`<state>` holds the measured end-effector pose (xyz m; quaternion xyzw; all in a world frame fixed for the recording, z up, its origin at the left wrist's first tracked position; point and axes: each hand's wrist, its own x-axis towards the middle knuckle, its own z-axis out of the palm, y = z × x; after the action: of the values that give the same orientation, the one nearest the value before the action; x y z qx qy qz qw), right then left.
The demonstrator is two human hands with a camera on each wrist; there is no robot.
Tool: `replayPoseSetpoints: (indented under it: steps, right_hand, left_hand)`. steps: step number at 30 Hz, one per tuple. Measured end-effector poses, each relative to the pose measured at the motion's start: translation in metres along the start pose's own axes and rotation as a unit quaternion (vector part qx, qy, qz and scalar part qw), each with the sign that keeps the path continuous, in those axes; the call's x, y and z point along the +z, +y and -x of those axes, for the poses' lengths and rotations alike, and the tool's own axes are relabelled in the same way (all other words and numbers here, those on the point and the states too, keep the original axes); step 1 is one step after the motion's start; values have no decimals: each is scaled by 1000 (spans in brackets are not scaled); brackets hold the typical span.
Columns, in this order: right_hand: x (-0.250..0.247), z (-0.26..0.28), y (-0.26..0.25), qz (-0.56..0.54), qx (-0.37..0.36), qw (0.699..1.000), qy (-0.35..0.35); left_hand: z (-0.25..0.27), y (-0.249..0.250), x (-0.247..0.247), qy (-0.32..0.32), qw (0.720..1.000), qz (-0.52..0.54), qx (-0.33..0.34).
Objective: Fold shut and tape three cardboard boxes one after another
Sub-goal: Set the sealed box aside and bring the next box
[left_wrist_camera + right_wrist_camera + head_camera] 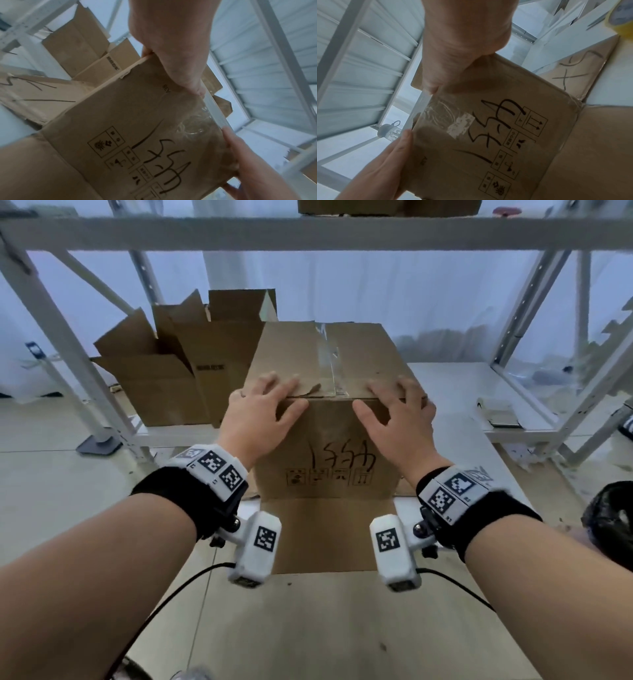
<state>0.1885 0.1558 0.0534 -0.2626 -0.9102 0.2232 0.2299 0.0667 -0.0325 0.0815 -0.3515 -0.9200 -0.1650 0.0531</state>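
While both hands clamp its near top edge, the cardboard box (pixel 325 419) stands at centre on a flattened cardboard sheet (pixel 308 628). Left hand (pixel 260 414) at 11 o'clock and right hand (pixel 394 416) at 1 o'clock each hook fingers over the top and thumb on the front face. Clear tape (pixel 327 361) runs along the top seam, so sealing looks done. Likely next: move it aside, then fetch an open box (pixel 164 378) at 10 o'clock.
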Motion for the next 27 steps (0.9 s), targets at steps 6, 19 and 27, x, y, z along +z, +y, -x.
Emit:
replayPoseSetpoints:
  steps: [6, 19, 27]
  right_hand:
    - [7, 5, -7, 73, 1, 997, -7]
    - [10, -27, -40, 189, -222, 955, -64]
    - [53, -6, -21, 249, -264, 927, 95]
  left_hand:
    - [-9, -4, 11, 40, 990, -36, 129]
    - [-11, -9, 24, 138, 961, 65, 229]
    - [-9, -8, 28, 190, 955, 85, 213]
